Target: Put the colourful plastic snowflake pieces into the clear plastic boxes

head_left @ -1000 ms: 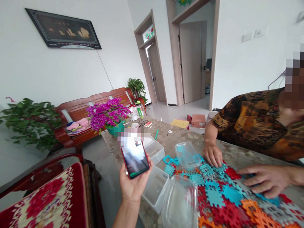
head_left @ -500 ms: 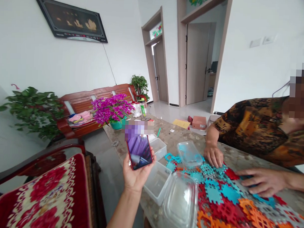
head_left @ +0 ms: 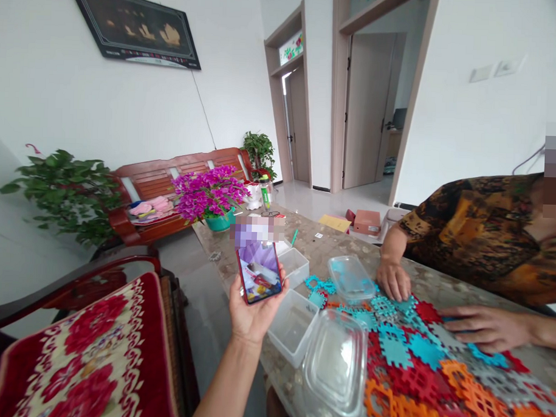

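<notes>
My left hand [head_left: 252, 314] is raised over the near edge of the table, palm up, with its fingers wrapped round a smartphone [head_left: 260, 273]. The phone has a red edge, and a moving picture seems to fill its lit screen; its top part is blurred out. Just right of the hand stands an open clear plastic box [head_left: 294, 327], with a second box [head_left: 295, 267] behind it. A clear lid [head_left: 335, 362] lies beside the nearer box. My right hand is out of the picture.
Red, orange, blue and grey interlocking pieces [head_left: 413, 383] cover the table's right side. Another person's hands [head_left: 393, 279] rest on them. A smaller clear lid [head_left: 351, 278] lies behind. A potted purple flower [head_left: 210, 194] and a bottle [head_left: 264, 193] stand farther off. A chair [head_left: 86, 348] is at left.
The picture on the phone screen has changed from mostly purple to a scene with red and yellow things. The view has tilted down slightly; the phone stays in my left hand.
</notes>
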`<state>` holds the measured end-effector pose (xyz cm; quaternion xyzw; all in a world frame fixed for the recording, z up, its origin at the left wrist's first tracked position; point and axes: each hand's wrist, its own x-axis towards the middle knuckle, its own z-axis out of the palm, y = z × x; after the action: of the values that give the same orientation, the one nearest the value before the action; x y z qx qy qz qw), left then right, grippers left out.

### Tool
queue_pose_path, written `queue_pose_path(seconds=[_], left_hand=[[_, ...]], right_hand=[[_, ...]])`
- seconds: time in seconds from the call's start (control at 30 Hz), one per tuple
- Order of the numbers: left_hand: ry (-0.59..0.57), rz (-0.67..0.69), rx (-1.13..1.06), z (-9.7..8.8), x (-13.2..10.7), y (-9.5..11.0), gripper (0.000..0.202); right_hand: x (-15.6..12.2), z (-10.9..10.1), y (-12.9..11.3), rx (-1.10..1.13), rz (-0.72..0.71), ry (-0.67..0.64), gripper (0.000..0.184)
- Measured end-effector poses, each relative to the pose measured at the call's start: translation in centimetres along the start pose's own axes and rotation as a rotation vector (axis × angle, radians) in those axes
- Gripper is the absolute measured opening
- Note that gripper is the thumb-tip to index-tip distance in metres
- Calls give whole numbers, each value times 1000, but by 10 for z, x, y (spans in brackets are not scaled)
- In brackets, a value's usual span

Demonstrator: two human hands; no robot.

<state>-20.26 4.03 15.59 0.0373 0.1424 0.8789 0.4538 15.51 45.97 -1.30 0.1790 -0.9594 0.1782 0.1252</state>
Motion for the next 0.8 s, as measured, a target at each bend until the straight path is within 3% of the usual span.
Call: queue_pose_path(seconds=[0.17, 0.27, 0.47, 0.6, 0.7, 0.77, 0.8], left_hand=[[-15, 14, 12, 0, 0, -2, 44], [-24, 29, 21, 0, 0, -4, 45], [-43, 41, 37, 0, 1, -5, 50], [-48, 37, 40, 1, 2, -4, 52], [-53, 37, 39, 2, 1, -3, 50], [-61, 35, 42, 2, 0, -3, 50], [-65, 35, 46, 2, 0, -4, 50]], right_hand=[[-4, -2, 4, -60, -50, -1, 57], [-5, -4, 6, -18, -79, 60, 56], [-8, -3, 1, 36, -176, 46, 51], [-3, -6, -8, 193, -208, 271, 25], [12, -17, -24, 382, -171, 505, 43], [35, -23, -51, 391, -98, 644, 54], [51, -22, -73, 372, -84, 709, 49]])
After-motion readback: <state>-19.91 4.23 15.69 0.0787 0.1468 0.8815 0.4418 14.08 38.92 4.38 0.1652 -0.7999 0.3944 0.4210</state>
